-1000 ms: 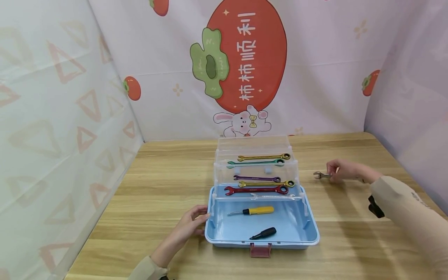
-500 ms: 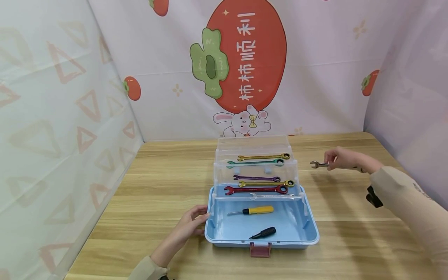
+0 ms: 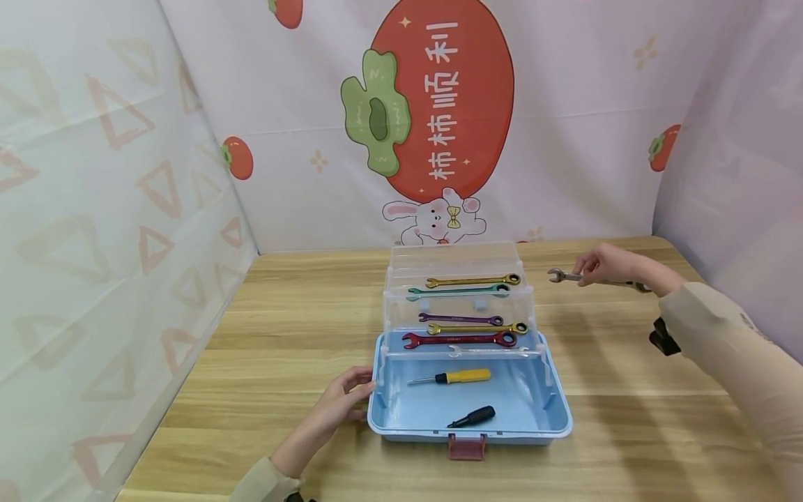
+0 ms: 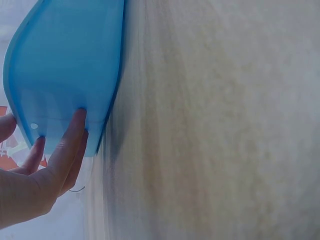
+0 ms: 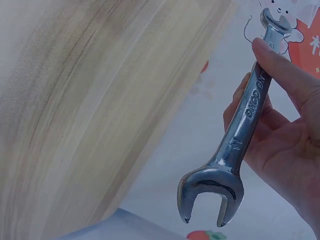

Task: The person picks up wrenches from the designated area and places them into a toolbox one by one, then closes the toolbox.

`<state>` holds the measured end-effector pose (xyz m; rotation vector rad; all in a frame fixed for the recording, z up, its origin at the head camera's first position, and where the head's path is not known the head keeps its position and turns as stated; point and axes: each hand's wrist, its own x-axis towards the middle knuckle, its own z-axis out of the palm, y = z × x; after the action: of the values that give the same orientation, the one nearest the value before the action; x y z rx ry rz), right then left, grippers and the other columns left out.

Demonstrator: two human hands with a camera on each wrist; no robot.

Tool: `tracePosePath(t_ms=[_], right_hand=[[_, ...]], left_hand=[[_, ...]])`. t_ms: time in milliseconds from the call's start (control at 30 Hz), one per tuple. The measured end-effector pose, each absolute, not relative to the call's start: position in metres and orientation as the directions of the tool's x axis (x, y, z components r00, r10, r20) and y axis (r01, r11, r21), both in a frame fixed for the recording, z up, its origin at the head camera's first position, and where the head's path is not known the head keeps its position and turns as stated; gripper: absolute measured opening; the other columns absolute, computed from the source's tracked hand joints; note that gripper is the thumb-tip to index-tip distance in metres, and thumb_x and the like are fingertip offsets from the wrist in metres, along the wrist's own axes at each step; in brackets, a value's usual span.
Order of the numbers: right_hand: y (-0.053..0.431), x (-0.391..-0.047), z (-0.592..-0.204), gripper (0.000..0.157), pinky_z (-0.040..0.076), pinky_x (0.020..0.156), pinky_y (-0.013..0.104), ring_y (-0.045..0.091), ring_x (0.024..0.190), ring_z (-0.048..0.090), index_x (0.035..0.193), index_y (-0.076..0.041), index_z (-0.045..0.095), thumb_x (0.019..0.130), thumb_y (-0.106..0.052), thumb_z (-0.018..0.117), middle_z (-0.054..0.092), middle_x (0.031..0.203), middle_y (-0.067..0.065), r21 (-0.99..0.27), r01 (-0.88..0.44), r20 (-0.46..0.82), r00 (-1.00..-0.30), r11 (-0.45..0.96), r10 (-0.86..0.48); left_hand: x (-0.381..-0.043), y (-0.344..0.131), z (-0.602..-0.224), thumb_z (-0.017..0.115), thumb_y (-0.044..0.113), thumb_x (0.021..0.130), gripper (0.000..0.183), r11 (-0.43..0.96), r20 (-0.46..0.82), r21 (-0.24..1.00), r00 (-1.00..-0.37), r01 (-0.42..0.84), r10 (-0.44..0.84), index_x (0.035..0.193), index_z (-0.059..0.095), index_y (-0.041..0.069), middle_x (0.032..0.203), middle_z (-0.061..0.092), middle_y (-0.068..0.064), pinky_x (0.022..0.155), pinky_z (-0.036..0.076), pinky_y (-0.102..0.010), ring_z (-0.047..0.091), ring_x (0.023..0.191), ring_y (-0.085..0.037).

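My right hand pinches a silver double open-end wrench by its shank, thumb on one side and fingers behind. The hand holds it above the table, right of the blue toolbox. One jaw end points left toward the toolbox, the other back under the wrist. My left hand rests at the toolbox's left side; its fingers touch the outer wall and the thumb lies by the rim. In the toolbox bottom lie a yellow-handled screwdriver and a black-handled tool.
Clear stepped trays stand raised over the toolbox's back, bearing a red wrench, a purple wrench, a green wrench and several others. A maroon latch hangs at the front. Printed cloth encloses the wooden table.
My right hand has lifted the silver wrench off the table and carried it up, away from me and slightly left. My left hand stays at the toolbox.
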<state>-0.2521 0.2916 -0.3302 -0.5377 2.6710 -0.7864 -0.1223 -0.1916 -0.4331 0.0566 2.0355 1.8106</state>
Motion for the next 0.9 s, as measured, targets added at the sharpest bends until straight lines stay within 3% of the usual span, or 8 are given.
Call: tracePosePath(t_ms=[400,633,900], right_hand=[[0.276,-0.266,-0.303,0.013,0.042,0.052,0.023,0.006,0.053,0.043,0.090,0.009,0.060,0.080,0.000,0.060,0.058,0.066,0.004,-0.591,-0.318,-0.118,-0.875,0.741,-0.470],[0.258,-0.275,-0.286,0.012,0.033,0.045,0.020,0.007,0.049,0.035,0.088,0.008,0.063,0.078,0.003,0.061,0.052,0.060,0.002,-0.544,-0.378,-0.045,-0.878,0.749,-0.476],[0.232,-0.278,-0.274,0.012,0.040,0.051,0.024,0.015,0.058,0.043,0.088,0.004,0.065,0.077,0.000,0.063,0.058,0.068,0.006,-0.508,-0.374,-0.047,-0.888,0.776,-0.458]], left_hand=[[-0.122,-0.192,-0.433,0.054,0.027,0.088,0.053,0.166,-0.281,0.956,-0.912,-0.241,0.299,0.126,0.038,-0.006,0.122,0.045,-0.022,0.070,0.052,-0.039,0.053,0.095,-0.020],[-0.121,-0.192,-0.433,0.055,0.028,0.088,0.053,0.173,-0.282,0.955,-0.914,-0.239,0.292,0.125,0.039,-0.006,0.121,0.045,-0.021,0.070,0.052,-0.039,0.053,0.095,-0.019],[-0.120,-0.191,-0.431,0.055,0.030,0.087,0.054,0.182,-0.290,0.952,-0.915,-0.245,0.281,0.125,0.040,-0.004,0.122,0.046,-0.021,0.071,0.052,-0.038,0.053,0.095,-0.020]])
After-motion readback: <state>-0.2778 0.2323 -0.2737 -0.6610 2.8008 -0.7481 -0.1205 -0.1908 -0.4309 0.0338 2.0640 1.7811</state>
